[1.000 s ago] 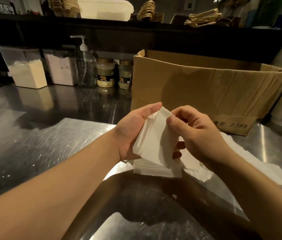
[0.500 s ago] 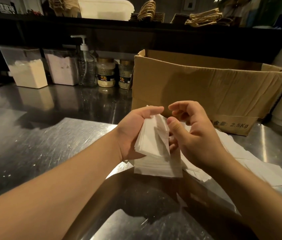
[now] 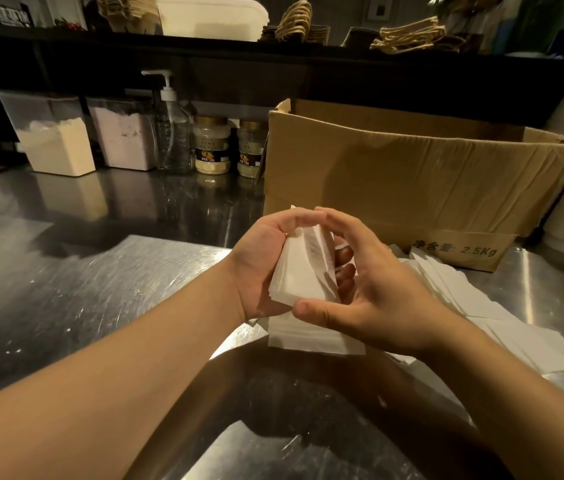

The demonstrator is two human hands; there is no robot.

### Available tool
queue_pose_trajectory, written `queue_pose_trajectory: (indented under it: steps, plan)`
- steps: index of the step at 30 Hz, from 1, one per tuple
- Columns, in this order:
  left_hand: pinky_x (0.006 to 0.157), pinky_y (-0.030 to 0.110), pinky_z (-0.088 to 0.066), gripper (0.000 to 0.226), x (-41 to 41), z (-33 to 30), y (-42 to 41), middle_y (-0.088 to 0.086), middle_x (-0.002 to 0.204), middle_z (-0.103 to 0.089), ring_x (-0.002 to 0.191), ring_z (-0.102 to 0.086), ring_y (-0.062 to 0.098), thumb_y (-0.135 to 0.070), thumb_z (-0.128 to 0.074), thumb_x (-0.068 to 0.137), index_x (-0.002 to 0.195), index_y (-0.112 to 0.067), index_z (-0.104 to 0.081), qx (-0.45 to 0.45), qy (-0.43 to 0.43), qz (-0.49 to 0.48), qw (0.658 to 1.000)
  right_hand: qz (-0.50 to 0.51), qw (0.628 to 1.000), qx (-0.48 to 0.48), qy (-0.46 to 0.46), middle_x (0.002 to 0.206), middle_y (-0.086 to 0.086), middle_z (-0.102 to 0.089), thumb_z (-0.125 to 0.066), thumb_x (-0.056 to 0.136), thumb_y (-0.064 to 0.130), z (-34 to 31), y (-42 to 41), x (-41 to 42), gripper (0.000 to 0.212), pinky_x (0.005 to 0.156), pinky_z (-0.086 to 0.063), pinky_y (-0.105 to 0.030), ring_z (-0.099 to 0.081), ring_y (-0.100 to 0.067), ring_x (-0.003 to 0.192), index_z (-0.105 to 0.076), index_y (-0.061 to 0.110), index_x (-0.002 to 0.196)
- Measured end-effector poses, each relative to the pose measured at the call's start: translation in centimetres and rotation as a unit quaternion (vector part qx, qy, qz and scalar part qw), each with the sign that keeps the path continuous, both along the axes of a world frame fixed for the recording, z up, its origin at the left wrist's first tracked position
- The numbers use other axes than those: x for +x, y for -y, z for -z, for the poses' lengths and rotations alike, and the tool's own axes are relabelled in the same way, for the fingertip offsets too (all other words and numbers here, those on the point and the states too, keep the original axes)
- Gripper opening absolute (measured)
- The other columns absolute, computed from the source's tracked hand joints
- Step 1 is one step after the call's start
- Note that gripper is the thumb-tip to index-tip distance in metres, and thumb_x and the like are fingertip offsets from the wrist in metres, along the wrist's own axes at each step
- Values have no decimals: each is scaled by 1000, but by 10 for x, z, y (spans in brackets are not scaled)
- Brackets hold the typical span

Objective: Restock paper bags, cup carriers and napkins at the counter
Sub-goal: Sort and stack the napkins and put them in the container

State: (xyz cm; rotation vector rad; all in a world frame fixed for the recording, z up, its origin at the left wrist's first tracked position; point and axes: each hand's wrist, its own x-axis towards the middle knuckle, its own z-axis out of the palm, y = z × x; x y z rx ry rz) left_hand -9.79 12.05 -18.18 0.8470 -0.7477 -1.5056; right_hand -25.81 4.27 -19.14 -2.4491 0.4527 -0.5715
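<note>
While the left hand (image 3: 256,261) cups a small stack of white napkins (image 3: 303,271) above the steel counter (image 3: 100,289), the right hand (image 3: 370,289) curls around its other side, thumb under the lower edge; more napkins (image 3: 315,337) lie beneath, before the cardboard box (image 3: 412,174)

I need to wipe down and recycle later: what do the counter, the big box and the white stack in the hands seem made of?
Counter: looks like brushed stainless steel, with fine scratches and mirror-like glare.
Box: brown corrugated cardboard, matte, creased.
Napkin stack, held between left hand and right hand: thin white paper tissue, with soft layered edges.
</note>
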Motion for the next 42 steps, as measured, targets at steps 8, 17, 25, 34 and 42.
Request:
queue_pose_trajectory:
  steps: [8,17,25,34,42]
  plan:
    - [64,32,-59,34,-1,0,0,6,80,-70,70,-71,20,-36,-59,79,109,-20,-62,9,28,-14,999,0,1000,-7,-11,153,32,-23,-77,60,74,0,-1,3,113,113,-44,-48,-30,-10,142,-10,57,149]
    - [77,36,-53,42,14,-4,1,9,95,-60,83,-59,23,-32,-58,85,122,-13,-56,15,-55,-31,998,31,997,-12,66,142,23,-37,-52,81,76,-2,1,3,70,107,-35,-27,-40,0,129,-27,53,141]
    - [73,28,-44,46,27,-7,2,5,94,-57,74,-52,17,-32,-58,84,125,-14,-46,-36,-182,-56,981,66,991,-86,78,104,24,-53,-60,85,51,-2,5,3,12,86,-50,-20,-51,1,105,-56,44,95]
    - [70,27,-47,44,31,-8,2,3,92,-55,74,-51,15,-37,-58,83,119,-14,-48,-43,-187,-67,979,-3,980,-184,-82,135,27,-54,-78,83,47,11,-2,14,37,118,-31,-42,-40,-3,129,-66,46,119]
    - [69,28,-49,45,32,-6,3,4,91,-57,73,-53,16,-39,-59,82,119,-15,-50,-33,-184,-66,980,10,976,-215,-35,130,20,-64,-69,93,41,18,-7,24,28,108,-41,-39,-52,-8,122,-69,41,121]
